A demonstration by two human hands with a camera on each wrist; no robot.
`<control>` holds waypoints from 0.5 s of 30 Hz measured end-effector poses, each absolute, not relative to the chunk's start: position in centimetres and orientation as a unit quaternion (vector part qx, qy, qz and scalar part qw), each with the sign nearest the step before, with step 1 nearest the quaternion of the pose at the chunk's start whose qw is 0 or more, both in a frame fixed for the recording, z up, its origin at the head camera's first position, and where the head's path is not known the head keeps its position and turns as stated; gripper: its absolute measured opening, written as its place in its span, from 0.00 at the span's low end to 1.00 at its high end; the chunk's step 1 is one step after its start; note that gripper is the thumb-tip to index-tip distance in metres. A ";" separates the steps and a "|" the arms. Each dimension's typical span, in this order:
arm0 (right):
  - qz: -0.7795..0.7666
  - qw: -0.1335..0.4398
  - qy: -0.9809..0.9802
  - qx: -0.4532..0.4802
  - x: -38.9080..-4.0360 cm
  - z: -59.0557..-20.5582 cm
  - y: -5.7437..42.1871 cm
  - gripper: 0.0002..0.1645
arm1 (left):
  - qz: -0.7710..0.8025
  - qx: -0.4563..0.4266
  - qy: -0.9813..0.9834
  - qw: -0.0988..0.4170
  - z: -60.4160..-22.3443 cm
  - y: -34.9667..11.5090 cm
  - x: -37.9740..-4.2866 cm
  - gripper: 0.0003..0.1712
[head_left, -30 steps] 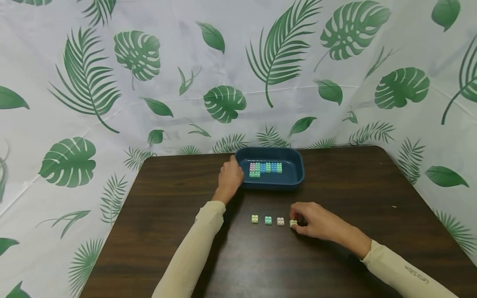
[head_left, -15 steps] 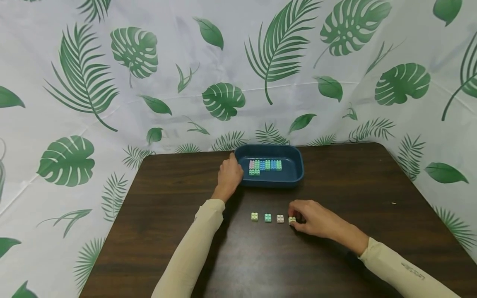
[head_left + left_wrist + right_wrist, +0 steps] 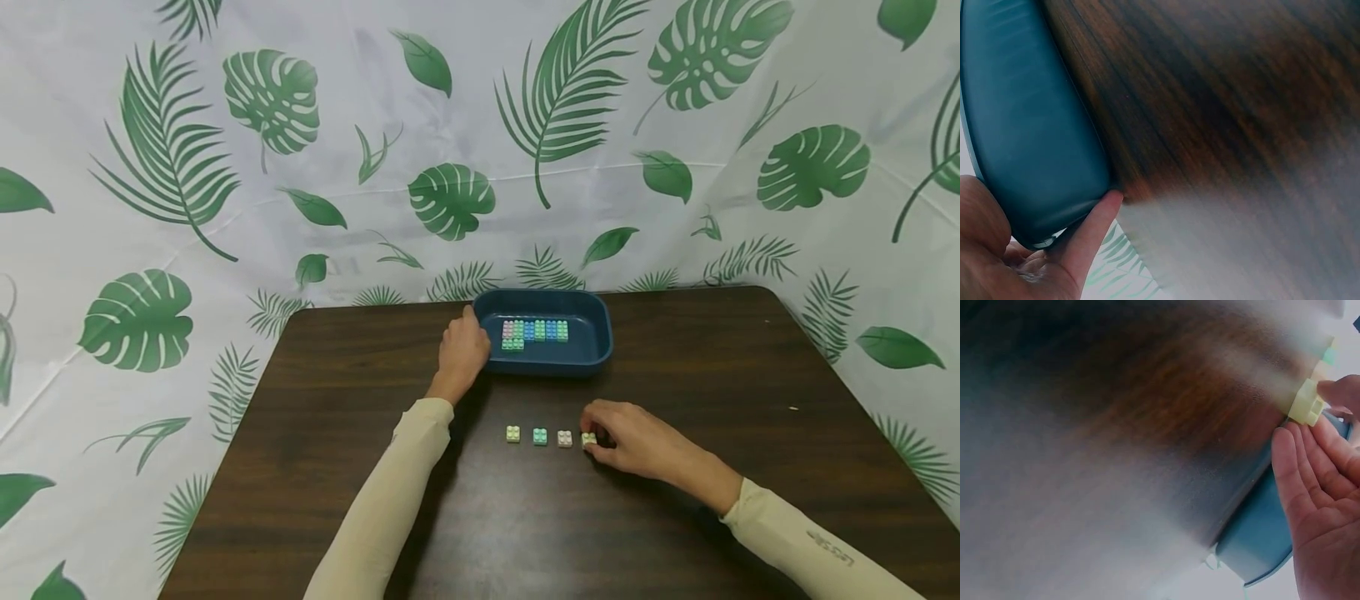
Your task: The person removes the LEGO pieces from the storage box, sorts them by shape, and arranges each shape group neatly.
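My left hand (image 3: 462,348) grips the left end of a dark blue plastic tray (image 3: 551,367) at the back of the table. In the left wrist view, its thumb and a finger lie on either side of the tray's corner. My right hand (image 3: 641,437) pinches a small pale yellow toy brick (image 3: 1305,404) between thumb and fingers, low at the tabletop. That brick forms the right end of a short row. To its left lie a pale pink brick (image 3: 565,438), a mint green brick (image 3: 540,437) and another yellow brick (image 3: 513,434), slightly apart, studs up.
Inside the tray, several blue, green and pink bricks (image 3: 551,331) sit side by side, with green ones (image 3: 513,343) in front of them. A dark wooden table (image 3: 337,392) carries everything. A leaf-print cloth (image 3: 360,150) hangs right behind it.
My right hand has shifted the yellow brick slightly left, closer to the pink one and more in line with the row. The left hand keeps its hold on the tray.
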State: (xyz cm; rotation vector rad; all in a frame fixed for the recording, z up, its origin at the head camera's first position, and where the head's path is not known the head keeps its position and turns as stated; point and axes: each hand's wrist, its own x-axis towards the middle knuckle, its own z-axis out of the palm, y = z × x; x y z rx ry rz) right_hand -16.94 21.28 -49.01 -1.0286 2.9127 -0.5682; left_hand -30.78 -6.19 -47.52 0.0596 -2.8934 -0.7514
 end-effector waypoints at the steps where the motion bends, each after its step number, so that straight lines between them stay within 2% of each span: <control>1: -0.182 0.000 0.927 -0.327 -17.0 -49.0 21.3 0.14 | -0.251 0.021 -0.965 0.075 -47.5 -6.2 -30.8 0.27; 7: -0.168 -0.034 0.933 -0.316 -17.4 -48.2 20.9 0.19 | -0.248 0.018 -0.966 0.075 -47.4 -6.2 -30.7 0.28; 15: -0.162 -0.145 0.917 -0.335 -19.6 -44.9 18.8 0.16 | -0.243 0.010 -0.967 0.078 -47.3 -6.3 -30.7 0.28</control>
